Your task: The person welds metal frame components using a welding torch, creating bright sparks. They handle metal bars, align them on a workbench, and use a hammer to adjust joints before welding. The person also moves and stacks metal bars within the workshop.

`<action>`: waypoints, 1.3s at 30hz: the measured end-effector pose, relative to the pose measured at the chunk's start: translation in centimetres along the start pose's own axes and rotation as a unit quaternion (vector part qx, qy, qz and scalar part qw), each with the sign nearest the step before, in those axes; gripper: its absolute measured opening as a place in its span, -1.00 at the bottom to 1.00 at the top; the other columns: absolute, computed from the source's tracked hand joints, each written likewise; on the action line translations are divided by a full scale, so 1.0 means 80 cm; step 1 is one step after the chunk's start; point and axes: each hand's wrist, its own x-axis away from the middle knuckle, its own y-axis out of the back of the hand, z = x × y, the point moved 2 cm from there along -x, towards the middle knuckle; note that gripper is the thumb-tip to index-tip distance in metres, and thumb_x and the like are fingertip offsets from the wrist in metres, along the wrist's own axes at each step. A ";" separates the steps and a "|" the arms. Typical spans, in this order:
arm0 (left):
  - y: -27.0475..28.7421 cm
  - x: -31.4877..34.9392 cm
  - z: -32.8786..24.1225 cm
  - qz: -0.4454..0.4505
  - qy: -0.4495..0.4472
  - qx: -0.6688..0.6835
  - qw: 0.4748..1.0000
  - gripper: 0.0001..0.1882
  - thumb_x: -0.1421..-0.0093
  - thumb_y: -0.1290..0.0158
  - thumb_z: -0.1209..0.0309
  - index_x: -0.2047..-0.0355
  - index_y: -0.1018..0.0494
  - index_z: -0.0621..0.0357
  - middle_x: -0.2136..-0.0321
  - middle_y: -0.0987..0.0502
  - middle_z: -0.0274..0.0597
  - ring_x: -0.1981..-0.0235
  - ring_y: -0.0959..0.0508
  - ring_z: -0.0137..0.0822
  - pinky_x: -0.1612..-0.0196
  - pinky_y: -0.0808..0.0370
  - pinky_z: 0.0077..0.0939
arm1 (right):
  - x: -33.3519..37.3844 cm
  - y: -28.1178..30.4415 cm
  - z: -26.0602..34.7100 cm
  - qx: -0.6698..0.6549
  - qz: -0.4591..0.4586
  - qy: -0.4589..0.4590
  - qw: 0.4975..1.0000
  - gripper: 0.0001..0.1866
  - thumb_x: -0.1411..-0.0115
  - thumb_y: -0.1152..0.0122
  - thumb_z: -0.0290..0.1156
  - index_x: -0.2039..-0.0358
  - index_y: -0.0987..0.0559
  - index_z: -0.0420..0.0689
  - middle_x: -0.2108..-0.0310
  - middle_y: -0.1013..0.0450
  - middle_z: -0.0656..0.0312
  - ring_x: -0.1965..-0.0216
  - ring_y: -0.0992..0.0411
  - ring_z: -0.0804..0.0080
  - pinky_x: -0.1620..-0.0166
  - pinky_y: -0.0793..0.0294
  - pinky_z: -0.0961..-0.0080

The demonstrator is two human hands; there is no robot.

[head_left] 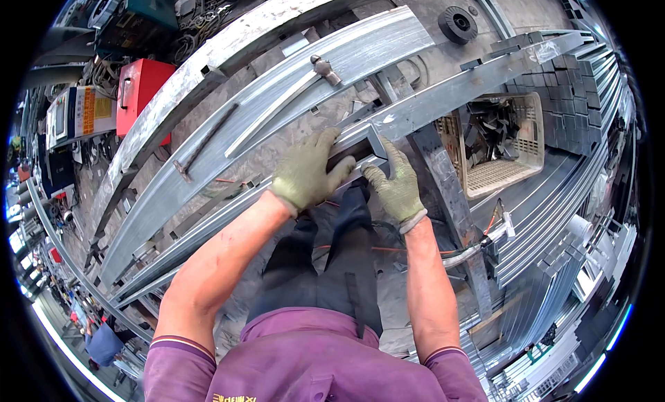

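A long grey metal channel (232,207) runs from the lower left to its cut end in front of me, where a dark hollow shows. My left hand (309,170), in a greenish work glove, grips it near that end, fingers over the far edge and thumb at the near side. At the very end, my right hand (396,186), gloved alike, holds the corner between thumb and fingers. A hammer (325,71) with a long pale handle lies on the wide steel beam (374,45) beyond my hands. Farther left on that beam rests a dark, thin-handled hammer-like tool (208,140).
Right of my hands, a cream plastic crate (502,180) holds dark metal offcuts. Stacked metal profiles (554,215) fill the right side. A black round wheel-like part (458,24) lies at the back. A red box (143,94) stands left; an orange cable (388,249) crosses the floor.
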 end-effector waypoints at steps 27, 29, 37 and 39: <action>-0.024 0.011 -0.037 -0.037 -0.212 -0.175 0.961 -0.65 0.02 -0.39 0.32 0.26 -0.57 0.20 -0.40 -0.30 0.29 -0.42 -0.28 0.30 -0.47 -0.15 0.23 | 0.025 -0.008 -0.037 -0.278 -0.065 0.014 0.958 -0.21 -0.17 -0.19 -0.70 -0.46 -0.35 -0.26 -0.39 -0.42 -0.06 -0.43 -0.38 0.17 -0.47 -0.31 0.34; -0.025 0.011 -0.034 -0.035 -0.214 -0.177 0.960 -0.67 0.01 -0.37 0.33 0.26 -0.58 0.20 -0.41 -0.29 0.30 -0.43 -0.27 0.31 -0.48 -0.13 0.23 | 0.024 -0.009 -0.043 -0.350 -0.093 0.026 0.932 -0.26 -0.20 -0.16 -0.74 -0.44 -0.39 -0.26 -0.37 -0.45 -0.02 -0.40 -0.40 0.23 -0.45 -0.34 0.36; -0.028 0.013 -0.033 -0.067 -0.238 -0.193 0.950 -0.66 -0.01 -0.39 0.29 0.24 -0.60 0.16 -0.44 -0.25 0.35 -0.47 -0.22 0.33 -0.50 -0.11 0.25 | 0.028 0.004 -0.047 -0.338 -0.074 -0.026 0.938 -0.55 -0.31 -0.13 -0.66 -0.20 -0.65 -0.21 -0.25 -0.57 0.04 -0.33 -0.48 0.25 -0.38 -0.44 0.37; -0.031 0.015 -0.030 -0.074 -0.242 -0.188 0.949 -0.66 -0.01 -0.39 0.30 0.23 -0.60 0.16 -0.44 -0.24 0.36 -0.47 -0.22 0.33 -0.50 -0.10 0.25 | 0.028 0.000 -0.038 -0.265 -0.094 -0.011 0.960 -0.56 -0.31 -0.13 -0.65 -0.18 -0.67 -0.20 -0.23 -0.58 0.00 -0.30 -0.51 0.22 -0.35 -0.47 0.36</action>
